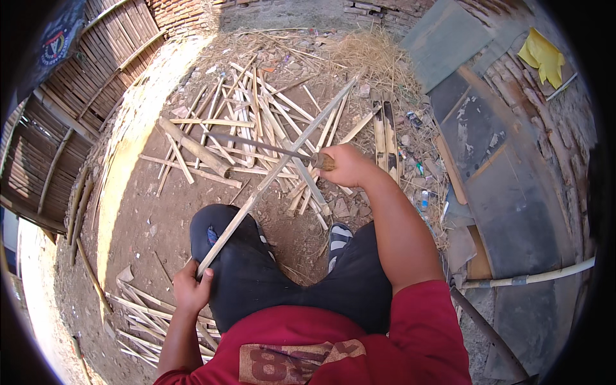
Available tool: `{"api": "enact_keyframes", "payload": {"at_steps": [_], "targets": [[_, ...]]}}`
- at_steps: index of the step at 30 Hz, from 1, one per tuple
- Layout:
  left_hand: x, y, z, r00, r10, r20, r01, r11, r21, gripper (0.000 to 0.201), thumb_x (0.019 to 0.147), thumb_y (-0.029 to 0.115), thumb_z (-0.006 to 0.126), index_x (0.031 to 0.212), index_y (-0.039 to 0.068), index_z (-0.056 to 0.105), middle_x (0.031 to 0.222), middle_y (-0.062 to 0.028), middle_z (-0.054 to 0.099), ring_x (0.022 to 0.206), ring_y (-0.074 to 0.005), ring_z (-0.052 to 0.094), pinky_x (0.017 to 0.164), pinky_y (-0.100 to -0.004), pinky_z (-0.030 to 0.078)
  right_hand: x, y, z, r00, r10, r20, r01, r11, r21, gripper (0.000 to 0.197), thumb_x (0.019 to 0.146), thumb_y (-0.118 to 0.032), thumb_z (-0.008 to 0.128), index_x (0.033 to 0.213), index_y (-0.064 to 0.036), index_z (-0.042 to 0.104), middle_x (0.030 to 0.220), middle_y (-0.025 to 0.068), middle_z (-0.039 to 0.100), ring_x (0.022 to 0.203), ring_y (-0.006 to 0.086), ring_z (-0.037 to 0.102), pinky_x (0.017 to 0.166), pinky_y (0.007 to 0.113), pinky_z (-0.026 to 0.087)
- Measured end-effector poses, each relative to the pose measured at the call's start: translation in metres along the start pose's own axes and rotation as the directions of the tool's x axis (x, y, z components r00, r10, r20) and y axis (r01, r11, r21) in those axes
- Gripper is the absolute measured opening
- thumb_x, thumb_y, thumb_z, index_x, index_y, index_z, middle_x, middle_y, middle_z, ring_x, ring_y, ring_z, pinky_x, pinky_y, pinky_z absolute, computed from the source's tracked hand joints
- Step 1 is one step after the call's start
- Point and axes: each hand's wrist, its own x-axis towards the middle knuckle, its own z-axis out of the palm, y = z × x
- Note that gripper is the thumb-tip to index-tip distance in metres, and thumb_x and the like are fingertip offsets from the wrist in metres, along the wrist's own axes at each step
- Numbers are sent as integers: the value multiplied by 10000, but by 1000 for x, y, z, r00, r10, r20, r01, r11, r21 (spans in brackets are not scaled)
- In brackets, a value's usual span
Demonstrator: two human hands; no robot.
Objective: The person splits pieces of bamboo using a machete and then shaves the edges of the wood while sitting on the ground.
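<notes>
My left hand [192,287] is closed around the near end of a long split bamboo strip [260,189]. The strip slants away to the upper right, passing over my left thigh and out above the ground. In my right hand [350,165] is the wooden handle of a long-bladed knife [269,147]. Its narrow dark blade points left and crosses the strip near the middle of the view; whether it touches the strip I cannot tell. Under both lies a loose pile of split bamboo strips [256,115] on the dirt. A thick round bamboo piece [196,147] rests left of the pile.
More strips [144,324] lie beside my left forearm. Dark split bamboo pieces [385,138] and dry straw [369,54] are beyond my right hand. Worn boards [507,212] line the right side, with a yellow cloth [542,58] above. A woven bamboo wall [102,70] stands left.
</notes>
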Motion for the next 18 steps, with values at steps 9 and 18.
{"api": "enact_keyframes", "payload": {"at_steps": [9, 18], "targets": [[1, -2, -2, 999, -35, 17, 34, 998, 48, 750, 913, 735, 622, 804, -8, 609, 633, -217, 571, 639, -426, 629, 611, -491, 470, -15, -7, 14, 983, -143, -112, 126, 981, -147, 370, 833, -306, 785, 1106, -62, 729, 938, 219, 737, 918, 430, 712, 818, 502, 564], [0, 2, 1, 1000, 7, -11, -6, 996, 92, 741, 910, 726, 630, 786, -2, 576, 631, -222, 564, 648, -446, 627, 610, -503, 469, 4, 28, 9, 980, 12, -200, 1, 998, 65, 345, 823, -276, 785, 1075, -47, 727, 959, 208, 741, 938, 425, 712, 839, 477, 566]]}}
